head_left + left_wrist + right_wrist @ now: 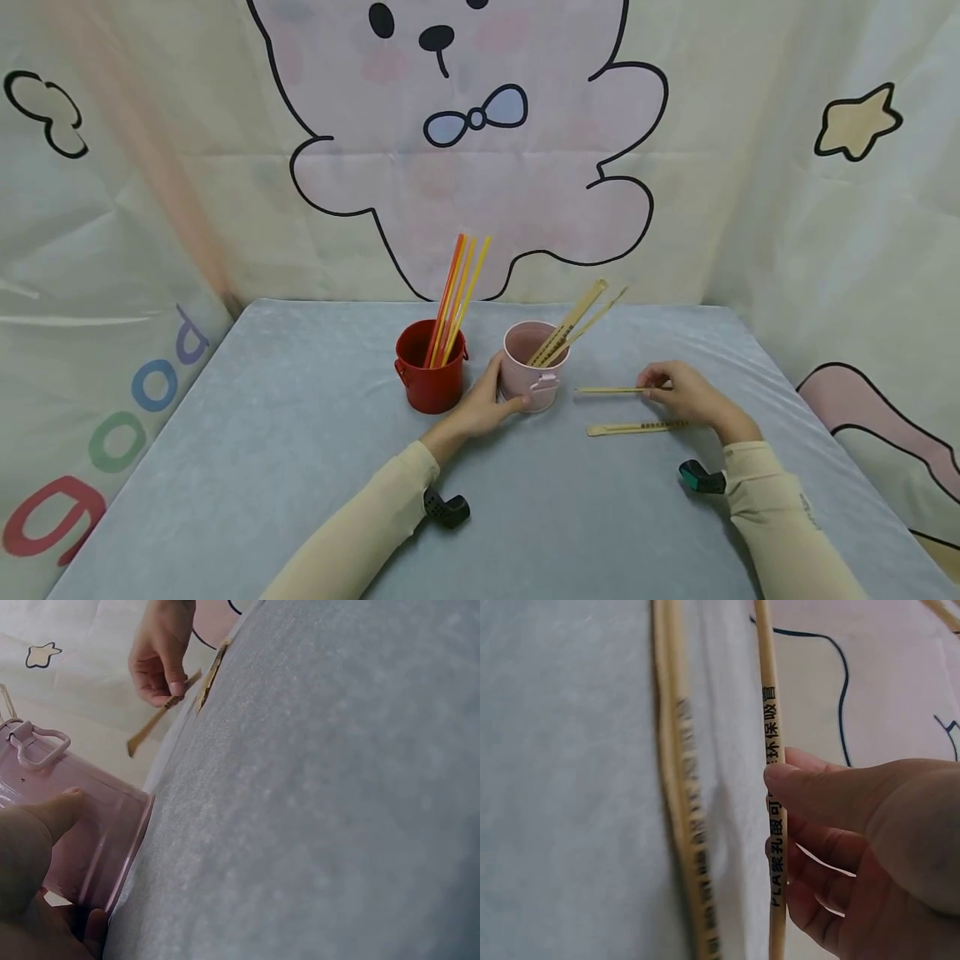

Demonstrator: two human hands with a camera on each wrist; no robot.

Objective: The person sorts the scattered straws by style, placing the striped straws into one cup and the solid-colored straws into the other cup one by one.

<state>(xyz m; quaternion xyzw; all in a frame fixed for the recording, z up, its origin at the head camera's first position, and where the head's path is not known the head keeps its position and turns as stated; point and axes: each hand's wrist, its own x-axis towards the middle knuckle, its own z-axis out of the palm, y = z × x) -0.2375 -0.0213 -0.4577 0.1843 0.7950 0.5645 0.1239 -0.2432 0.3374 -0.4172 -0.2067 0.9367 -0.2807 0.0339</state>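
Observation:
A small pink bucket stands on the cloth, and my left hand grips its near left side, the thumb lying across its wall in the left wrist view. Several wrapped straws lean out of it to the right. My right hand pinches another wrapped straw between thumb and fingers, raised above the table. Dark printed characters run along its tan wrapper. One more wrapped straw lies on the cloth just below that hand.
Left of the pink bucket stands a red bucket holding several red, orange and yellow sticks. A grey-blue cloth covers the table. Behind hangs a printed curtain with a cartoon bear.

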